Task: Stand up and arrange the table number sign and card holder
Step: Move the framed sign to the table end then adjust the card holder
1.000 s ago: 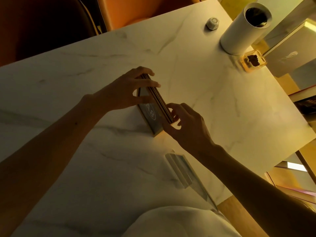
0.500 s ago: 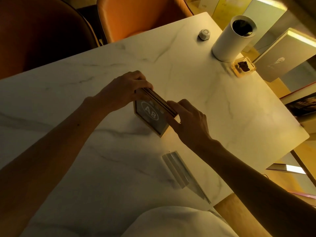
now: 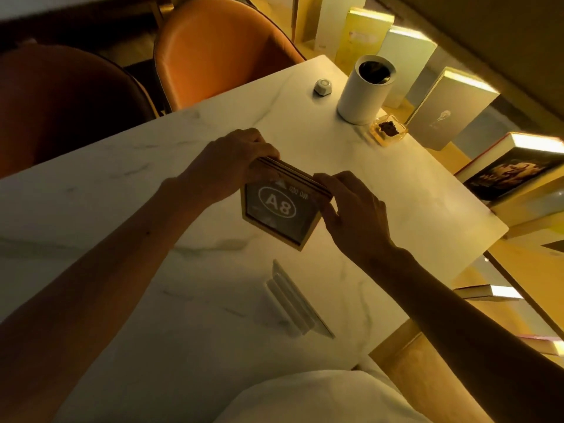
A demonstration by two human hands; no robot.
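The table number sign (image 3: pixel 278 216) is a dark panel marked "A8" in a gold frame, standing tilted on the marble table (image 3: pixel 122 184) with its face toward me. My left hand (image 3: pixel 229 166) grips its upper left corner and top edge. My right hand (image 3: pixel 354 212) pinches its right end. The card holder (image 3: pixel 293 303), a clear acrylic piece, lies flat on the table nearer to me, untouched.
A white cylinder (image 3: pixel 364 90), a small white knob (image 3: pixel 322 86) and a small amber dish (image 3: pixel 388 129) sit at the table's far right corner. Two chairs (image 3: pixel 219 47) stand behind the table. Boxes and books (image 3: pixel 451 108) line a shelf on the right.
The sign has been tipped so its A8 face now shows fully toward me. Both hands stayed on its ends, and my view has tilted up.
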